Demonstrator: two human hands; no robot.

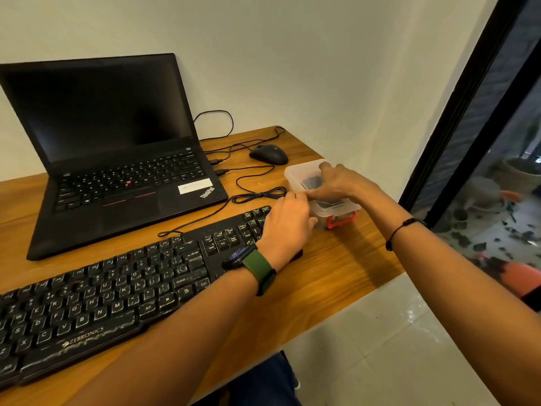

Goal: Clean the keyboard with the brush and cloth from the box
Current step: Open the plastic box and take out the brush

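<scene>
On the wooden worktop point(336, 268), warm orange-brown with visible grain, your 2 hands meet at the clear plastic box point(301, 174) near the right edge. Your left hand point(288, 227), with a green-strapped watch point(254, 266) on its wrist, rests against the box's near-left side, fingers bent toward the rim. Your right hand point(336, 183), with a dark cord bracelet point(399, 231) on the wrist, lies over the top of the box, fingers curled on its lid or rim; whether the lid is lifted cannot be told. A red latch point(342, 219) shows on the box's near end, and something dark shows through its wall; brush and cloth cannot be distinguished.

The black keyboard point(117, 291) lies diagonally across the near left of the worktop, its keys streaked with pale dust, its right end just beside the box and under your left wrist. Behind it stands an open black laptop point(117, 148) with a dark screen, backed against the wall. A black mouse point(269, 154) sits behind the box, and black cables point(257, 194) loop between laptop, mouse and keyboard.

Plain white walls point(322, 68) meet in the corner behind the worktop. To your right runs a black-framed glass panel point(474, 112), with pots visible beyond it. Pale glossy floor tiles point(395, 347) lie below the worktop's edge.
</scene>
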